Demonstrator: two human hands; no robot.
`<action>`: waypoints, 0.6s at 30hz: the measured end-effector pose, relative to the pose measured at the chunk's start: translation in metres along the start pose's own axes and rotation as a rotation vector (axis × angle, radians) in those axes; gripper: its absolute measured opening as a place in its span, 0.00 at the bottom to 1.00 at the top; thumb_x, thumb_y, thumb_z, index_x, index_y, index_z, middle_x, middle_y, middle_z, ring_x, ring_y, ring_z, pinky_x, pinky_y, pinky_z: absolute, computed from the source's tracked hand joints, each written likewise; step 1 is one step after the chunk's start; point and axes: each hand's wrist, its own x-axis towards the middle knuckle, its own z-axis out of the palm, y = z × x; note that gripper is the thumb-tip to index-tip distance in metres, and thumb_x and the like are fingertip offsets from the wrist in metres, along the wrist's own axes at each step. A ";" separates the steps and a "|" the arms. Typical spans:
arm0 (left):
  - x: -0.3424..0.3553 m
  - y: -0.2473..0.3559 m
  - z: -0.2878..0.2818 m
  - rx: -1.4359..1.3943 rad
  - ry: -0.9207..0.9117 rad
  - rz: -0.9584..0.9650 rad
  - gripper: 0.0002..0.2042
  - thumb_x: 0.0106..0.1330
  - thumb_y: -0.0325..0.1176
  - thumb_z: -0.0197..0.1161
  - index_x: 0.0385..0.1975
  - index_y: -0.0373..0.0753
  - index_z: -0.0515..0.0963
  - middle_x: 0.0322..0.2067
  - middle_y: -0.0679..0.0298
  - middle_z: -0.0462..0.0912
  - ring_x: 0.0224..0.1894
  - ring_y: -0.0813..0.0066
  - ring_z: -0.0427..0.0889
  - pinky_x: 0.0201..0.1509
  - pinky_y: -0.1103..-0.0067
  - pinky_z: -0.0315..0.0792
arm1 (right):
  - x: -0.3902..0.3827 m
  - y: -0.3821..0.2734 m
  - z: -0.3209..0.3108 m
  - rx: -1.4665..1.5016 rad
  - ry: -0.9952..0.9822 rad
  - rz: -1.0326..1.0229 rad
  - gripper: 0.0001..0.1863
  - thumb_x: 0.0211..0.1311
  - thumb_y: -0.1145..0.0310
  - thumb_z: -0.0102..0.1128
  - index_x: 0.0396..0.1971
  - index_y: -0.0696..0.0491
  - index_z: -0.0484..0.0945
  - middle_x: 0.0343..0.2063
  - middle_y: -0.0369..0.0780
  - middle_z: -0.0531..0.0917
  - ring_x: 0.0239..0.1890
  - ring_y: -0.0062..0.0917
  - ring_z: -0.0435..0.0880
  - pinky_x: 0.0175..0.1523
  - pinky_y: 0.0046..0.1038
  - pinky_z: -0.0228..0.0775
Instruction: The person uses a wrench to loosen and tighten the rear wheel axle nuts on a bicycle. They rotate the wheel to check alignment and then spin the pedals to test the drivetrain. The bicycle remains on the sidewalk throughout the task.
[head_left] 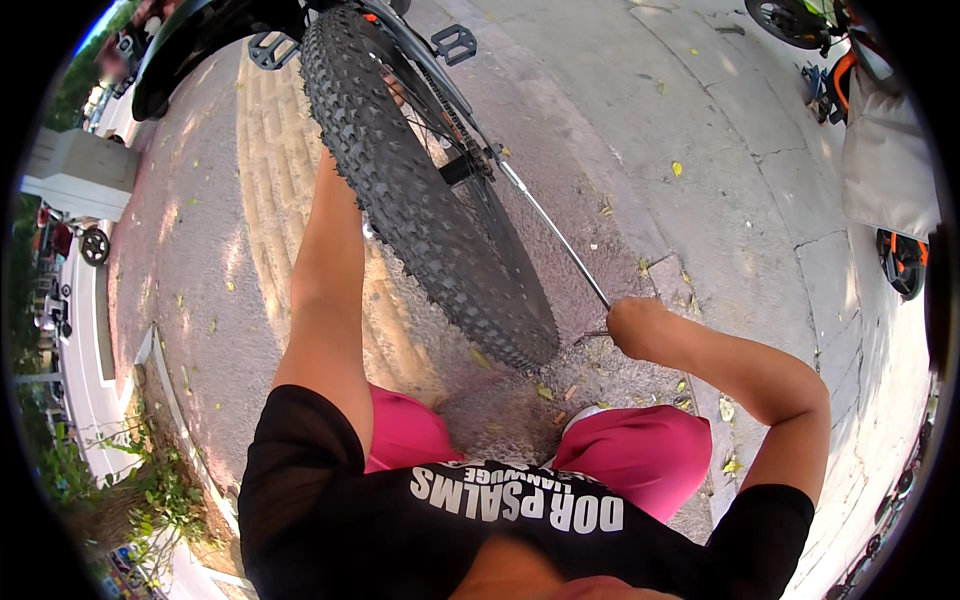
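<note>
Right of centre, the right hand (pixel 637 328) clamps its fingers on a bar (pixel 556 234) slanting up to the upper-centre wheel (pixel 400 190), while I cannot tell the finger state of the left hand (pixel 394 90) behind it.

On my left I see a pillar (pixel 100 168), a yellow paving strip (pixel 268 200) and a leafy plant (pixel 165 488). To my right are a grey cover (pixel 885 165) and an orange-trimmed wheel (pixel 903 266). Yellow leaves (pixel 677 169) dot the pavement (pixel 725 225).
</note>
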 end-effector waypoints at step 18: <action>-0.006 0.007 -0.004 0.047 0.053 -0.014 0.16 0.68 0.35 0.39 0.46 0.36 0.71 0.24 0.68 0.61 0.24 0.75 0.62 0.28 0.79 0.60 | -0.030 -0.004 0.051 3.015 0.180 0.263 0.06 0.56 0.72 0.57 0.26 0.51 0.69 0.19 0.32 0.73 0.21 0.16 0.70 0.25 0.18 0.65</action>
